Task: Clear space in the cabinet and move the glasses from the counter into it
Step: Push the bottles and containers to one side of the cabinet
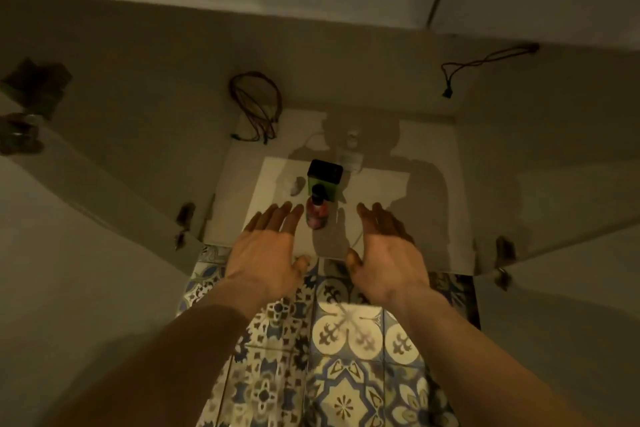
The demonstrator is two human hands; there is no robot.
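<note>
Patterned blue-and-cream floor tiles [346, 357] fill the lower middle of the frame, and above them an open low cabinet [433, 149] shows its pale shelf floor, with both white doors swung wide to the left and right edges. Near the middle of that shelf stands a small green box with a black top [325, 180], and just in front of it, touching or nearly so, a small bottle with a black cap and reddish contents [317, 217]. A small pale crumpled object [296, 185] lies just left of the box. Loops of reddish cord [258, 107] hang at the back left of the cabinet, and another cord [485, 62] trails across the upper right. The left hand [266, 253] and right hand [388, 256] both reach forward at the shelf's front edge, palms down, fingers spread and holding nothing, one on each side of the bottle. No glasses can be made out with certainty; blurred things sit at the far left edge.
</note>
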